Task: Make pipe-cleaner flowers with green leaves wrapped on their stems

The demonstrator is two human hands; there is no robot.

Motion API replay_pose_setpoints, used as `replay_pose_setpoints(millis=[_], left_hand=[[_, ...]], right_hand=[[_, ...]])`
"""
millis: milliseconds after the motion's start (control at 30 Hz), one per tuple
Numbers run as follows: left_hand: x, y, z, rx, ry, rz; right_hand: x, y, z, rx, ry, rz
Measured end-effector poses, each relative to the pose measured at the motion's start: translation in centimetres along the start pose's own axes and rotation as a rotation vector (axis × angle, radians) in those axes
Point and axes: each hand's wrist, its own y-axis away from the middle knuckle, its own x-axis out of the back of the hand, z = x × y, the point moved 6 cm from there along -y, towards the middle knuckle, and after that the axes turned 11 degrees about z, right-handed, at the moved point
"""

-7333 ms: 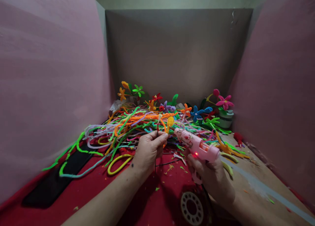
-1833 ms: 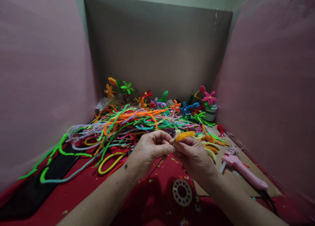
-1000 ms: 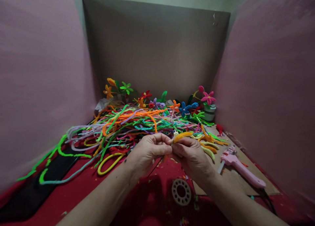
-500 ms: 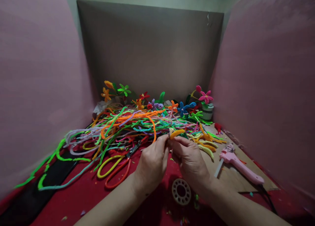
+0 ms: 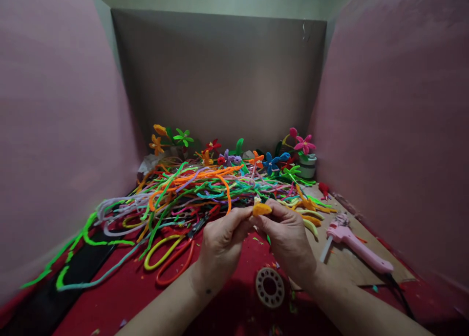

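Note:
Close together over the red cloth, my left hand [image 5: 225, 238] and my right hand [image 5: 289, 236] pinch at one small piece. It is a yellow-orange pipe cleaner petal [image 5: 261, 209] with a pale, beaded flower centre [image 5: 257, 199] rising behind it. My right thumb and fingers are closed on the petal. The left fingertips grip at its base, and the join between them is hidden. Beyond the hands lies a heap of coloured pipe cleaners [image 5: 190, 189]. Scissors [image 5: 172, 255] with yellow and red handles rest beside my left hand.
A pink glue gun [image 5: 361, 248] lies on a cardboard sheet [image 5: 340, 272] at the right, near yellow petals [image 5: 311, 221]. A white spool [image 5: 270, 287] sits in front. Finished pipe cleaner flowers [image 5: 271, 162] and a small pot [image 5: 307, 167] stand behind the heap. Pink walls rise at both sides.
The petal has turned from pointing right to facing more toward me and sits slightly lower. Both hands have shifted their pinch around it. The camera view has moved slightly.

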Motion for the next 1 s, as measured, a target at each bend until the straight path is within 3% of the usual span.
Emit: replay_pose_setpoints(millis=[167,400,567,733,900,1000], left_hand=[[0.0,-0.1,-0.2,0.014,-0.007,-0.009],[-0.3,-0.3,1.3,-0.213,0.011,-0.072],[-0.4,-0.3,2.0,-0.24,0.01,-0.1],[-0.6,-0.4,1.6,-0.105,0.094,-0.095],[-0.5,-0.7,-0.1,0.175,0.268,-0.006],[-0.8,-0.9,-0.7,0.323,0.365,-0.034]], right_hand=[[-0.2,0.0,-0.7,0.004,0.018,-0.056],[0.0,-0.2,-0.6,0.026,0.038,-0.093],[0.0,0.0,-0.5,-0.007,0.03,-0.083],[0.0,0.0,-0.2,-0.036,0.023,-0.069],[-0.3,-0.2,0.3,-0.1,-0.015,-0.104],[-0.7,-0.3,0.2,-0.121,-0.071,-0.154]])
